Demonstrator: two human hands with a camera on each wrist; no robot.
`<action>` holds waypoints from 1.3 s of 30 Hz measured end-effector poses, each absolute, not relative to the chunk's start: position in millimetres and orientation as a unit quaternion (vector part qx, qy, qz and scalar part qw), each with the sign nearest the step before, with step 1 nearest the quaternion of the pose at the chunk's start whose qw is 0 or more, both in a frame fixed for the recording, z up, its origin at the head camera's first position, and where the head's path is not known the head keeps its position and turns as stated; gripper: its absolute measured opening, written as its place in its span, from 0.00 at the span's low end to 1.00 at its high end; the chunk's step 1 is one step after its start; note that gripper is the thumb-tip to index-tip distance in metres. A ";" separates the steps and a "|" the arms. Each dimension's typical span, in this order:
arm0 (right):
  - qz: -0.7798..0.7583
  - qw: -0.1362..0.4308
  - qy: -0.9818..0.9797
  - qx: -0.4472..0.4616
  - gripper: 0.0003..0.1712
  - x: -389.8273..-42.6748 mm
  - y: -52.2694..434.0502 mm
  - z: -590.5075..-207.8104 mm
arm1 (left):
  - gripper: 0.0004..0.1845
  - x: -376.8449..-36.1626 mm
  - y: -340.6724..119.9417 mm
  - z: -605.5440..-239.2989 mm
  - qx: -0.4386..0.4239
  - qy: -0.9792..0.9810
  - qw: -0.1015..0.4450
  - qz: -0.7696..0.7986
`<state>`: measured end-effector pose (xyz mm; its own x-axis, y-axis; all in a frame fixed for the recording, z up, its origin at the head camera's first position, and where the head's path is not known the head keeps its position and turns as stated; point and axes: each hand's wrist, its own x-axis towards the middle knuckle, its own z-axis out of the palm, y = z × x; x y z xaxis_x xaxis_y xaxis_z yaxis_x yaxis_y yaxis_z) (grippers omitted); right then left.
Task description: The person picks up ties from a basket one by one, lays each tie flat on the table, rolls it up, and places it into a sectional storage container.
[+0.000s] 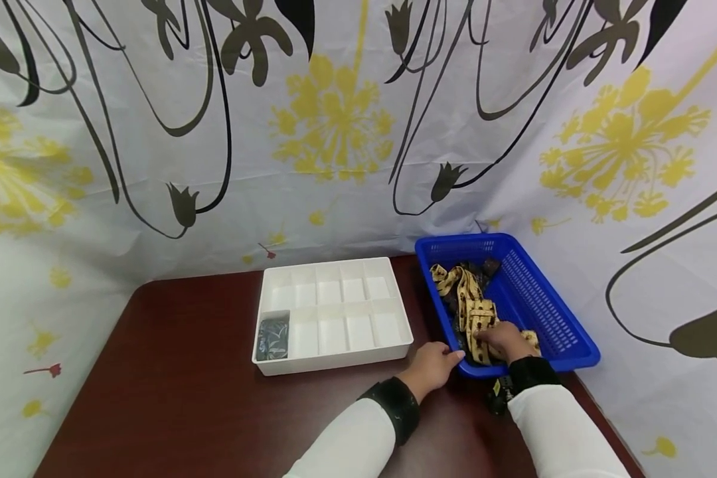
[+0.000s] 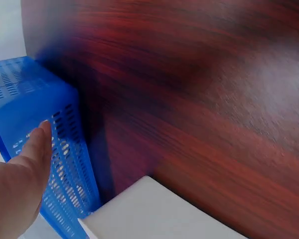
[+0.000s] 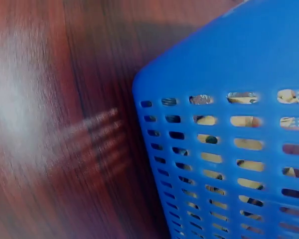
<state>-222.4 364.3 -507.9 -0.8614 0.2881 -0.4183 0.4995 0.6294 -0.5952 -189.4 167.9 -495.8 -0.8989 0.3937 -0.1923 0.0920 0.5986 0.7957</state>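
Basket, blue, sits at right of frame; right hand grips the yellow patterned cloth inside, left hand flat-fingered against its corner. Tangled cloth could drag the basket.

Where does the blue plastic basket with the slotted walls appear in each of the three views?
Head view: the blue plastic basket stands right of centre, behind both hands.
Left wrist view: it is at the left edge, beside the left hand.
Right wrist view: its wall fills the right side.
Shared landmark: the dark red wooden table under the basket.
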 end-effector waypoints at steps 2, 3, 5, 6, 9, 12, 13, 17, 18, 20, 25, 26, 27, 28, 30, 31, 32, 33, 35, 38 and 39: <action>-0.382 0.142 0.890 0.205 0.38 -223.8 362.4 -508.9 | 0.21 -189.0 170.5 -496.5 0.131 0.871 0.182 0.437; -0.386 0.140 0.890 0.197 0.38 -224.6 361.6 -509.9 | 0.20 -189.2 171.7 -497.2 0.126 0.868 0.185 0.442; -0.407 0.133 0.885 0.183 0.39 -225.6 360.6 -511.9 | 0.17 -189.0 173.4 -497.8 0.121 0.866 0.185 0.449; -0.416 0.128 0.883 0.177 0.38 -226.0 360.3 -512.6 | 0.16 -189.0 174.2 -498.2 0.117 0.864 0.184 0.454; -0.438 0.099 0.879 0.159 0.32 -225.6 359.6 -514.8 | 0.15 -189.0 175.9 -499.5 0.102 0.852 0.191 0.477; -0.447 0.041 0.881 0.150 0.18 -221.0 358.1 -513.3 | 0.17 -186.9 176.3 -500.6 0.096 0.844 0.193 0.490; -0.445 0.024 0.883 0.147 0.13 -218.6 357.9 -511.2 | 0.17 -186.3 176.7 -501.4 0.094 0.842 0.196 0.494; -0.438 -0.019 0.889 0.134 0.15 -207.0 357.3 -490.4 | 0.18 -184.8 178.6 -504.4 0.100 0.840 0.195 0.497; -0.432 -0.026 0.892 0.128 0.17 -204.2 356.9 -482.2 | 0.18 -184.5 178.8 -504.7 0.101 0.839 0.196 0.498; -0.428 -0.042 0.895 0.117 0.19 -198.1 355.0 -463.7 | 0.18 -184.3 178.8 -504.8 0.106 0.838 0.192 0.500; -0.433 -0.109 0.892 0.075 0.23 -184.9 347.2 -413.1 | 0.20 -185.0 175.5 -503.7 0.122 0.839 0.188 0.496; -0.433 -0.128 0.890 0.064 0.24 -182.3 345.3 -403.3 | 0.20 -185.1 175.0 -503.8 0.125 0.839 0.188 0.495; -0.431 -0.147 0.889 0.051 0.23 -179.7 343.2 -393.8 | 0.19 -185.0 174.5 -503.4 0.129 0.841 0.187 0.492; -0.428 -0.166 0.887 0.040 0.23 -177.3 340.8 -384.2 | 0.18 -184.8 174.2 -503.6 0.131 0.840 0.189 0.491; -0.429 -0.205 0.880 0.017 0.21 -173.7 335.2 -365.6 | 0.16 -185.2 173.8 -503.2 0.135 0.841 0.184 0.491; -0.428 -0.225 0.875 0.010 0.20 -172.3 332.2 -356.2 | 0.15 -185.1 173.7 -503.1 0.134 0.841 0.182 0.491; -0.430 -0.246 0.868 0.001 0.18 -171.2 329.5 -347.2 | 0.15 -185.0 174.0 -503.1 0.135 0.840 0.179 0.495; -0.434 -0.266 0.861 -0.009 0.17 -170.5 327.0 -338.5 | 0.15 -184.9 174.4 -503.4 0.132 0.836 0.180 0.501; -0.445 -0.307 0.841 -0.026 0.14 -168.8 322.1 -321.4 | 0.15 -184.5 175.3 -504.5 0.127 0.833 0.179 0.508; -0.473 -0.371 0.797 -0.062 0.09 -167.0 316.1 -297.3 | 0.15 -184.0 176.5 -505.9 0.125 0.829 0.183 0.514; -0.480 -0.387 0.784 -0.071 0.09 -165.6 314.5 -289.0 | 0.15 -183.8 176.9 -506.2 0.125 0.829 0.184 0.513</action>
<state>-165.6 314.5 -289.0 -0.6910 0.2593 0.6748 -0.4834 0.5284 -0.6980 -183.8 176.9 -506.2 -0.9007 0.3969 -0.1768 0.0192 0.4430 0.8963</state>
